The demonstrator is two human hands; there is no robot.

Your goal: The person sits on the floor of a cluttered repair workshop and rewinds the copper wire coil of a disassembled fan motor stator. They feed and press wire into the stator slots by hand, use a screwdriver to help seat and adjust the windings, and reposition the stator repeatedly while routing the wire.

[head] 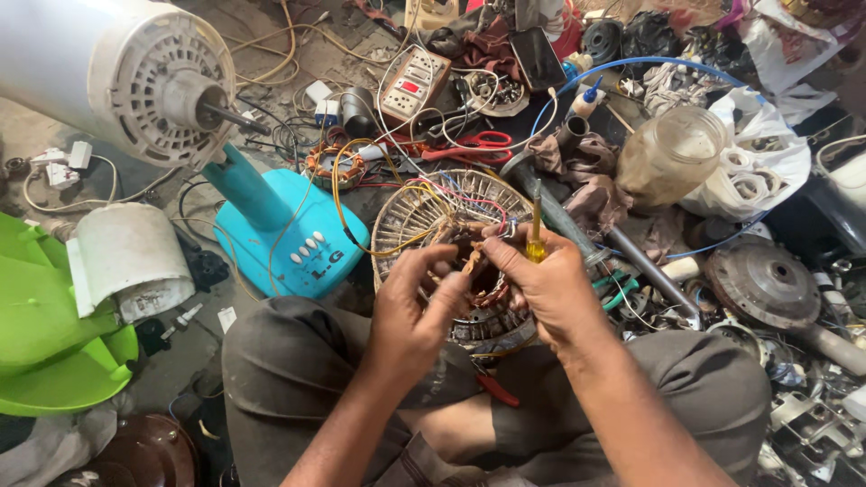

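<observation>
Over lap: left hand [417, 302] pinching copper winding [476, 271]; right hand [541, 280] gripping yellow screwdriver [536, 236].

A yellow screwdriver [536, 236], copper-brown motor coil [478, 271], turquoise fan base [298, 239], red scissors [476, 144], lime-green fan blade [50, 334] at left.

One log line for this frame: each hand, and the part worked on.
left hand: fingers on copper windings | right hand: holds yellow screwdriver | motor stator: on lap, coloured wires attached
</observation>
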